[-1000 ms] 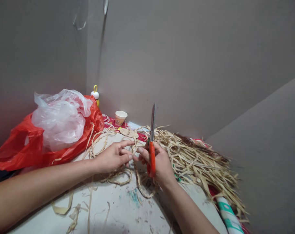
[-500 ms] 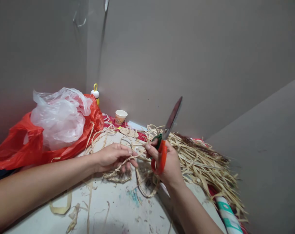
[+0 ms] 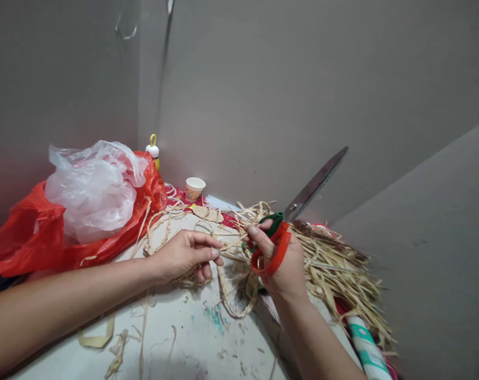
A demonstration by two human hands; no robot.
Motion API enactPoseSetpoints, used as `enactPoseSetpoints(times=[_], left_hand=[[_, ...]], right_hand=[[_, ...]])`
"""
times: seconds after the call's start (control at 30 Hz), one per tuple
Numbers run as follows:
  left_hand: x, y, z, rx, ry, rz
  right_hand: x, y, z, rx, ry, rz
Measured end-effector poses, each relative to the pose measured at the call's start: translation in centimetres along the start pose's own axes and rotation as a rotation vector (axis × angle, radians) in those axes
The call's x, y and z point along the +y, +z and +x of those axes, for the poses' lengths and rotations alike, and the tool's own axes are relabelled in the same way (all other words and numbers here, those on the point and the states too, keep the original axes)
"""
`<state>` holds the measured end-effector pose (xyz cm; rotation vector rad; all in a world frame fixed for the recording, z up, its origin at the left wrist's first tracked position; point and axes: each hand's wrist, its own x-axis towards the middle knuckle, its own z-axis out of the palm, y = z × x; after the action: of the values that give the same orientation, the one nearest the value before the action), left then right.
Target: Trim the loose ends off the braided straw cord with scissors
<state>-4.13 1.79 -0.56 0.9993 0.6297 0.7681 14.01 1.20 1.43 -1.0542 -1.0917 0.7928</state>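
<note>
A pair of scissors [image 3: 271, 258] with one orange and one green handle rests in my right hand [image 3: 282, 264], its closed blades pointing up and to the right. The thumb and fingertips of that hand also pinch the end of a braided straw cord [image 3: 234, 244]. My left hand [image 3: 191, 253] grips the same cord between thumb and forefinger, a short way to the left. More of the braid [image 3: 239, 315] hangs in a loop onto the white tabletop [image 3: 184, 322]. Part of the cord is hidden behind my left hand.
A pile of dry straw strips [image 3: 334, 269] lies at the right, near a green and white roll [image 3: 364, 343]. At the left sits a red plastic bag [image 3: 29, 232] with a clear bag [image 3: 96, 195] on top. A paper cup [image 3: 194, 189] and a yellow-topped bottle [image 3: 153, 150] stand behind.
The scissors have swung over to the right in my right hand, blades now leaning further from upright. My left fingers have closed on the cord, and my right hand has shifted slightly right.
</note>
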Motion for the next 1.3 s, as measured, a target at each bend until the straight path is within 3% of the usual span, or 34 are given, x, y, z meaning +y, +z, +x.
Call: enactPoseSetpoints(times=[0.13, 0.23, 0.33, 0.47, 0.67, 0.9, 1.3], left_hand=[[-0.1, 0.3, -0.2, -0.06, -0.023, -0.02], [0.6, 0.0, 0.0, -0.003, -0.012, -0.102], [1.5, -0.5, 0.4, 0.127, 0.052, -0.171], [2.3, -1.2, 0.9, 0.261, 0.116, -0.217], [2.4, -1.7, 1.2, 0.33, 0.148, -0.238], [2.2, -2.1, 1.4, 0.353, 0.179, -0.213], [2.0, -2.0, 1.4, 0.35, 0.165, -0.128]], right_hand=[[0.4, -0.1, 0.2, -0.063, 0.065, -0.081], [1.2, -0.6, 0.6, -0.122, 0.108, -0.201], [1.8, -1.6, 1.1, -0.162, -0.039, -0.449], [2.2, -2.8, 1.6, -0.255, -0.293, -0.939], [2.9, -3.5, 1.7, -0.397, -0.393, -1.371], [4.1, -4.4, 1.9, -0.371, -0.572, -1.45], [5.1, -4.4, 1.9, -0.272, -0.715, -1.455]])
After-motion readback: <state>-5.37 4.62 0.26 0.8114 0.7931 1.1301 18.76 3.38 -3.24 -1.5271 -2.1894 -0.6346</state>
